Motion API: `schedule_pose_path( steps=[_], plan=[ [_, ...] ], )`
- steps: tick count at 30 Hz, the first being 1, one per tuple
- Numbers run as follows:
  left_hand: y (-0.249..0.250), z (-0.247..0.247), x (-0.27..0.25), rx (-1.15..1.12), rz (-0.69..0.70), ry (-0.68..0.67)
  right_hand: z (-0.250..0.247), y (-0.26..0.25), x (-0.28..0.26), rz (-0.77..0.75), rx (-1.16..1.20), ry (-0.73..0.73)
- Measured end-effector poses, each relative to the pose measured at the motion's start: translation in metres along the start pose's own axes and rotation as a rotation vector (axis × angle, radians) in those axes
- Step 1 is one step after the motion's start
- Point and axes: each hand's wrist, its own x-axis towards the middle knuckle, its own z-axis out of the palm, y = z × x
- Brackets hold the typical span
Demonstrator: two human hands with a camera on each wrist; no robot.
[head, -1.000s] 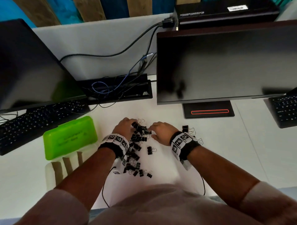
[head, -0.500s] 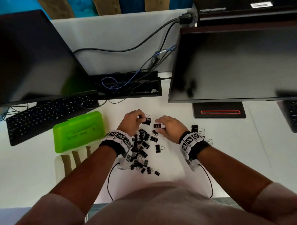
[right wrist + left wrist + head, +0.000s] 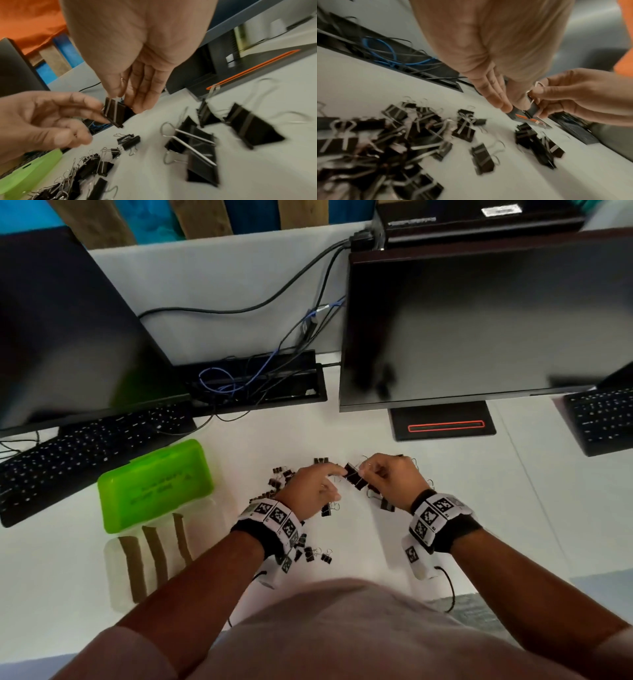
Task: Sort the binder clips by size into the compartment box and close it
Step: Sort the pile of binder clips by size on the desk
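Both hands, the left hand (image 3: 317, 491) and right hand (image 3: 388, 479), pinched one binder clip (image 3: 354, 477) between them; the green compartment box (image 3: 156, 486) lay well left, nearer the left.

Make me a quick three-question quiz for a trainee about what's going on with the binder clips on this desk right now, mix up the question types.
1. True or false: the green box stands open.
2. Which hands touch the lifted binder clip? A) left hand only B) right hand only C) both
3. Fill in: the small pile of larger clips lies on the desk nearer the ___ hand.

Key
1. False: its lid is down.
2. C: the left hand and the right hand meet on it above the desk.
3. Right; the bigger heap of clips lies by the left hand.
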Motion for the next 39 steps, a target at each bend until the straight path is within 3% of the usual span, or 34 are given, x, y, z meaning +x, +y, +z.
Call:
schedule_pose_path(
  steps=[3,8,13,19,26,32,35,39],
  plan=[
    [0.005,0.032,0.002,0.110,0.063,-0.101,-0.003,0.017,-0.027,0.055,-0.035,0.011],
    [0.015,0.076,0.008,0.302,0.091,-0.222,0.001,0.048,-0.058,0.084,-0.266,-0.098],
    [0.022,0.094,0.008,0.390,0.105,-0.238,-0.006,0.060,-0.057,0.135,-0.393,-0.106],
    [0.009,0.073,-0.008,0.354,0.123,-0.146,-0.011,0.068,-0.042,0.099,-0.369,-0.112],
    [-0.025,0.021,-0.036,0.290,0.049,0.169,-0.012,0.059,-0.020,-0.062,-0.387,-0.058],
    [-0.035,-0.010,-0.042,0.269,-0.005,0.348,-0.020,0.048,-0.008,-0.020,-0.480,-0.042],
    [-0.032,-0.021,-0.036,0.262,-0.049,0.376,-0.020,0.042,0.000,-0.001,-0.471,0.064],
    [-0.026,-0.029,-0.021,0.289,-0.043,0.280,-0.003,0.013,0.014,-0.195,-0.404,0.046]
  ],
)
